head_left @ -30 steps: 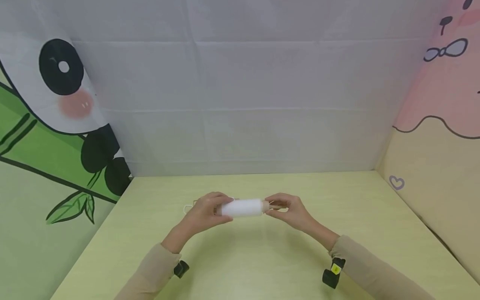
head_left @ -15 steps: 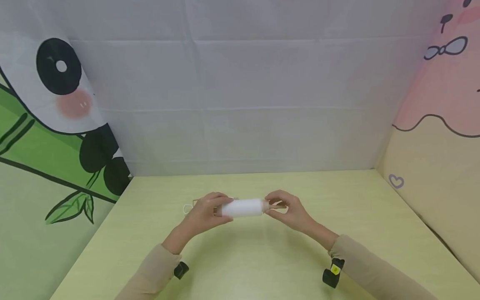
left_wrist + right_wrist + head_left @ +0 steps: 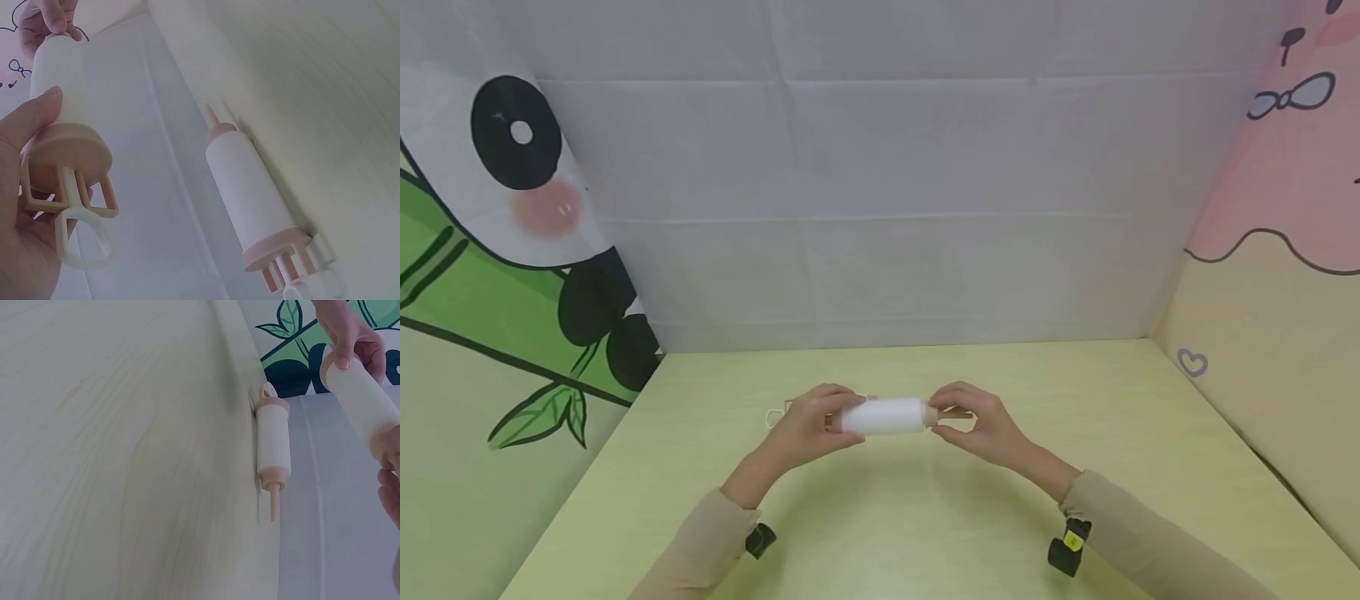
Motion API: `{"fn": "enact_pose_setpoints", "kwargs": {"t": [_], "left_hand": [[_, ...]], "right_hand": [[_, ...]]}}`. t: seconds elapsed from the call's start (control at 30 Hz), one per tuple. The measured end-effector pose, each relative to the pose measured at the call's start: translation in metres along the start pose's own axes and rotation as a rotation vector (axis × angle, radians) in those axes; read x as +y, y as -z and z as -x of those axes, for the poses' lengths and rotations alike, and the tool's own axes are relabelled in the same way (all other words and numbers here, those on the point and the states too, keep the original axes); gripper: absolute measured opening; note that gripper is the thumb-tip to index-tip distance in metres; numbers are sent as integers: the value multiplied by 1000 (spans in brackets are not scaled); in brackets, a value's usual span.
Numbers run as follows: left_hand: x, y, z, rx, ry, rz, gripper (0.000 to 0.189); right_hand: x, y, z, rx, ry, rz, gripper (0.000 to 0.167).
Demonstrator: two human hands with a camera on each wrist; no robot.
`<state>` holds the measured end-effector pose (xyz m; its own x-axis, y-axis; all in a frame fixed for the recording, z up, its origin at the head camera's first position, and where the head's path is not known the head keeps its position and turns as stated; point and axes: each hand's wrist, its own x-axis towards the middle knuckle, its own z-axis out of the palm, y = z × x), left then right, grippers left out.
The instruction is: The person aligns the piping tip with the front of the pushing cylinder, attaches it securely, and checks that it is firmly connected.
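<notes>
A white syringe-like dispenser [image 3: 883, 416] with pink end caps is held level above the table between both hands. My left hand [image 3: 814, 423] grips its plunger end, thumb on the white barrel; the pink handles and white plunger ring [image 3: 86, 240] show in the left wrist view. With curled fingers and thumb, my right hand [image 3: 976, 423] pinches the pink cap at the other end. A second, similar dispenser [image 3: 247, 187] lies on the table beyond; in the head view it is mostly hidden behind the held one. The right wrist view also shows this second dispenser [image 3: 273, 437] with its thin pink nozzle.
The pale yellow table [image 3: 880, 533] reaches back to a grey-white sheet [image 3: 880, 208]. Printed cartoon panels stand at the left [image 3: 520, 308] and right [image 3: 1270, 317]. Black devices are strapped to both wrists.
Fingers of my right hand have shifted slightly around the pink cap. The left hand and the held dispenser stay almost in place.
</notes>
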<state>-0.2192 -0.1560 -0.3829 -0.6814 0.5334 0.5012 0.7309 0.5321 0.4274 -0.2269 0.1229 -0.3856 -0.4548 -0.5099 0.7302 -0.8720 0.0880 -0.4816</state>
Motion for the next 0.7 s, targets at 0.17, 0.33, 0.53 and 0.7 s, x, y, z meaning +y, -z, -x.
{"fn": "enact_pose_setpoints", "kwargs": {"t": [0.17,0.33,0.53,0.7], "left_hand": [[1,1,0,-5,3,2,41],[2,3,0,-9,3,-9,41],[3,2,2,3,-4,-15,41],[4,1,3,35,-26,-43,42]], "right_hand": [[1,1,-1,-5,61,20,34],[3,1,-1,-13,88,7,34],[1,2,-1,-19,56,24,32],[0,3,-1,-43,18,24,30]]}}
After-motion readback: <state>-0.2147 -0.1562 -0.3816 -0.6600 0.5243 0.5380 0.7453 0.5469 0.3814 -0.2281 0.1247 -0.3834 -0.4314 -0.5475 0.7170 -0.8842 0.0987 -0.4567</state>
